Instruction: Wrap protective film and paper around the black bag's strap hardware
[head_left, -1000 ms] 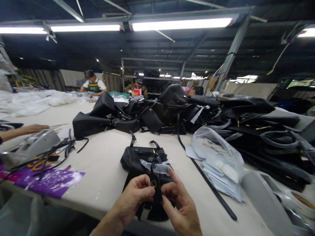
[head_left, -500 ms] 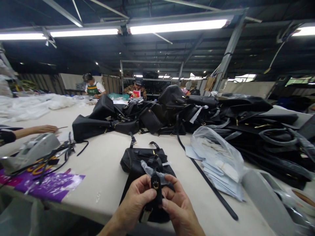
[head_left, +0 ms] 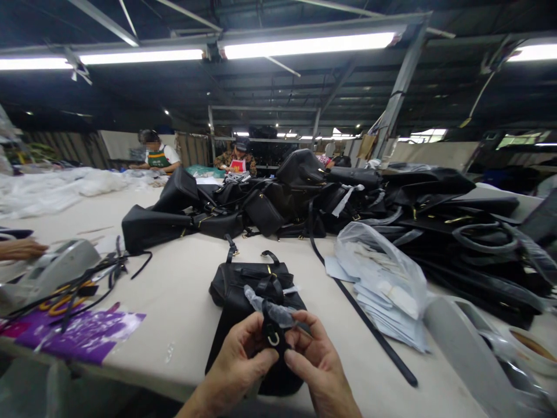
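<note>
A black bag (head_left: 248, 296) lies on the pale table right in front of me, its short straps with gold hardware pointing away. Over its near part, my left hand (head_left: 239, 360) pinches a black strap (head_left: 270, 325) that carries a gold D-shaped ring (head_left: 273, 338). My right hand (head_left: 319, 363) is closed on the same strap from the other side, thumb and fingers near the ring. Clear plastic wrap (head_left: 278, 313) covers the bag's handle just beyond my fingertips. The strap's lower end is hidden by my hands.
Black bags (head_left: 265, 209) are heaped across the table. On the right are a plastic bag of pale cards (head_left: 383, 290), a long black strap (head_left: 374, 331) and a tape dispenser (head_left: 465, 354). Leftward lie scissors (head_left: 61, 299), purple plastic (head_left: 87, 337), another dispenser (head_left: 65, 261) and a co-worker's hand (head_left: 21, 248).
The strap's gold ring has tipped and sits slightly lower between my fingers. The co-worker's hand at the left has drawn back toward the frame edge. The view has shifted slightly.
</note>
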Tool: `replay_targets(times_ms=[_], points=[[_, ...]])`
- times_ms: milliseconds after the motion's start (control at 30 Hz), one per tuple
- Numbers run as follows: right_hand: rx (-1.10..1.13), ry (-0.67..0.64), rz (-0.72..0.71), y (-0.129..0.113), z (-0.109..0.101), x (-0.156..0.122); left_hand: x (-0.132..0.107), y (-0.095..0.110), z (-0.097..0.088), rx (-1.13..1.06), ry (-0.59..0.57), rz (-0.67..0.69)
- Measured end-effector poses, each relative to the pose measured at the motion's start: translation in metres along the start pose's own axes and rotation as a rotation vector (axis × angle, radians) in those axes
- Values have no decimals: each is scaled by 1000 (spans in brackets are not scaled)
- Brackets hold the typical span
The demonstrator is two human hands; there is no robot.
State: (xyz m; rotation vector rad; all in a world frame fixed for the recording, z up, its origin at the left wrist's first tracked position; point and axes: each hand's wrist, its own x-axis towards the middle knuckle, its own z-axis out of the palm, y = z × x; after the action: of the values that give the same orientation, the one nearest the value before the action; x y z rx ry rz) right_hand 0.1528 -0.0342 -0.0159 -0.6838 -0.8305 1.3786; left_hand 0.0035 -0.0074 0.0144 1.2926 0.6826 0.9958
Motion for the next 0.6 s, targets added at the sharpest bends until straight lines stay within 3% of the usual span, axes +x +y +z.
replay_targets(times_ms=[133,300,400,600], points=[[-110,60,-83,7,6,2,-2,2,-3,8,-63,18],[-515,260,-252,11,13,-2,-7,-8,4,190,150,58],[-674,288,-298,12,10,-7,-9,-12,7,347,268,76],[-894,273,-462,12,1,-14,-10,-14,9,422,282,66]])
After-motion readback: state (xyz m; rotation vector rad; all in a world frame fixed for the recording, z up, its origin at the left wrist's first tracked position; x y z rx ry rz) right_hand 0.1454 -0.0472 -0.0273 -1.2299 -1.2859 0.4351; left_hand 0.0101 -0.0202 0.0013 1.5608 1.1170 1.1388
